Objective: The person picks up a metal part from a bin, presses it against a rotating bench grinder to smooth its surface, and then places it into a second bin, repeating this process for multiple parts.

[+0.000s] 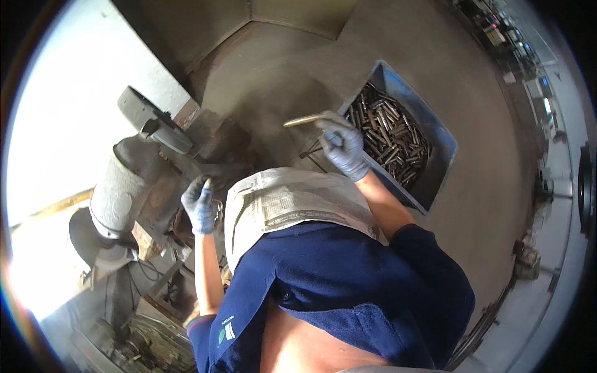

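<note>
Dusty concrete floor [298, 68]. Grey bin [435, 133] at 2 o'clock holds metal rods [392, 133]. Right hand [343, 146] grasping a brass rod [308, 119]; left hand [200, 205] clenched by the grinder [134, 168].

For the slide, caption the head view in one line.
Gloved right hand lifts a metal rod above a bin of rods, while the left hand rests at a bench grinder.

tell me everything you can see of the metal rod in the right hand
The metal rod is a short, slim, straight bar, pale brass or steel in the light. It lies nearly level, its free end pointing left, pinched at its right end by the gloved right hand, over the rim of the blue bin of similar dark rods.
</note>
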### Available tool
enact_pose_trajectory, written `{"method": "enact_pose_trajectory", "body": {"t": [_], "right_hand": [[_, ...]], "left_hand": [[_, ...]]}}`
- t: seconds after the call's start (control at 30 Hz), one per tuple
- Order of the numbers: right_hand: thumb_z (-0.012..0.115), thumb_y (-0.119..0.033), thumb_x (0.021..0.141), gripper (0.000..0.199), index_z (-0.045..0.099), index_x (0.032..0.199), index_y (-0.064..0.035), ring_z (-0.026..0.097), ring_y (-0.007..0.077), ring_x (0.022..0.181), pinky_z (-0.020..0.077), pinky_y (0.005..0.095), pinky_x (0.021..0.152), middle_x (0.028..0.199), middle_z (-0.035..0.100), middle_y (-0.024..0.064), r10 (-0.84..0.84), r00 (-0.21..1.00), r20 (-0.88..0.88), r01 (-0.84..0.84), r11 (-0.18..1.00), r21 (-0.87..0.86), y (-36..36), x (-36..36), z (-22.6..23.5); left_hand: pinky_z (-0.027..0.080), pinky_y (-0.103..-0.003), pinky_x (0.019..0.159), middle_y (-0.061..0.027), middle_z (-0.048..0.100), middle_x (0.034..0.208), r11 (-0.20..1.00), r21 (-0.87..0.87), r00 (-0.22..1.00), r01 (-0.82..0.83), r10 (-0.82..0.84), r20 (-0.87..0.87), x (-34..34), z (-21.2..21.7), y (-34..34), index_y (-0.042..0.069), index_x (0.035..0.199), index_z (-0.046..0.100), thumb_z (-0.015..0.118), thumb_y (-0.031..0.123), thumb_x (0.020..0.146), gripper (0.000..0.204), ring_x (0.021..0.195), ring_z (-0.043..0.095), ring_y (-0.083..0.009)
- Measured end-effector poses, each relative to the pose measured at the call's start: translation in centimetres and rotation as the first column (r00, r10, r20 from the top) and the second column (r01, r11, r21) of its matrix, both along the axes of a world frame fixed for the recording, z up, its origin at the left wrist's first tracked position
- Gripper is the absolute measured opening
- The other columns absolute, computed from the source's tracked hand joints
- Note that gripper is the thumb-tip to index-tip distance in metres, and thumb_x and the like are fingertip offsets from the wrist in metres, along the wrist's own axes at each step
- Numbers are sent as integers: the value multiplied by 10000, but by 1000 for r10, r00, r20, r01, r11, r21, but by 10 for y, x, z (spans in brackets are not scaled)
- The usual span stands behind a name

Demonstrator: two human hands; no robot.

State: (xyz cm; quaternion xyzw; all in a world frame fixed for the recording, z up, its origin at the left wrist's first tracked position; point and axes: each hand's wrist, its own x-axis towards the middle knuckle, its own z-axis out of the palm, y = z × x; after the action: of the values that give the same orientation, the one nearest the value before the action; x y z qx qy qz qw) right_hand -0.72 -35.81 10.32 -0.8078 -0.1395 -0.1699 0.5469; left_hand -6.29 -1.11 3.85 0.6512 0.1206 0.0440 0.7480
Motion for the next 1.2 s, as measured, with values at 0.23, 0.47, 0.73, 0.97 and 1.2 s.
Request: {"method": "enact_pose_trajectory", "body": {"t": [0.23, 0.47, 0.73, 0.97, 1.2], "right_hand": [[719, -88, 728, 294, 629, 990, 8, 598, 199, 924, 479, 297, 818, 1017, 625, 140, -542, 795, 273, 606, 735, -305, -138, 7, -52], [728, -250, 735, 304, 656, 904, -8, 635, 257, 841, 495, 318, 766, 904, 652, 132, 32, 960, -278, -104, 964, -246, -12, 16, -52], [713, -211, 749, 259, 680, 921, -20, 634, 267, 942, 489, 337, 850, 984, 658, 154, 620, 722, -307, -692, 663, -287, 130, 15, -49], [537, -122, 905, 241, 620, 1038, 60, 611, 163, 865, 486, 278, 807, 954, 647, 117, 747, 267, -609, -905, 412, 109, 171, -3, -98], [550, -197, 918, 293, 616, 1057, 53, 615, 165, 848, 497, 278, 799, 964, 647, 113, 733, 128, -668, -971, 229, 65, 214, -21, -96]], "left_hand": [[514, -246, 636, -90, 668, 834, 986, -148, 995, -80, 70, -72, -27, -23, 19, -30, 915, 628, 611, 74, 855, 121, 699, 618, -134], [512, -255, 679, -88, 663, 853, 963, -187, 970, -192, 159, -182, -49, -34, 48, -28, 947, 632, 643, 85, 836, 158, 724, 616, -141], [481, -247, 720, -75, 662, 885, 839, 223, 833, -496, 532, -151, -145, 6, 67, -27, 969, 658, 619, 116, 838, 197, 799, 594, -118], [539, -251, 656, -94, 667, 844, 256, 139, 228, -957, 955, -190, -371, -3, 73, -5, 952, 632, 604, 79, 860, 128, 726, 646, -151], [512, -240, 628, -62, 658, 828, 170, 445, 18, -879, 945, -326, -505, -52, -1, -4, 980, 645, 589, 58, 845, 158, 666, 626, -111]]}}
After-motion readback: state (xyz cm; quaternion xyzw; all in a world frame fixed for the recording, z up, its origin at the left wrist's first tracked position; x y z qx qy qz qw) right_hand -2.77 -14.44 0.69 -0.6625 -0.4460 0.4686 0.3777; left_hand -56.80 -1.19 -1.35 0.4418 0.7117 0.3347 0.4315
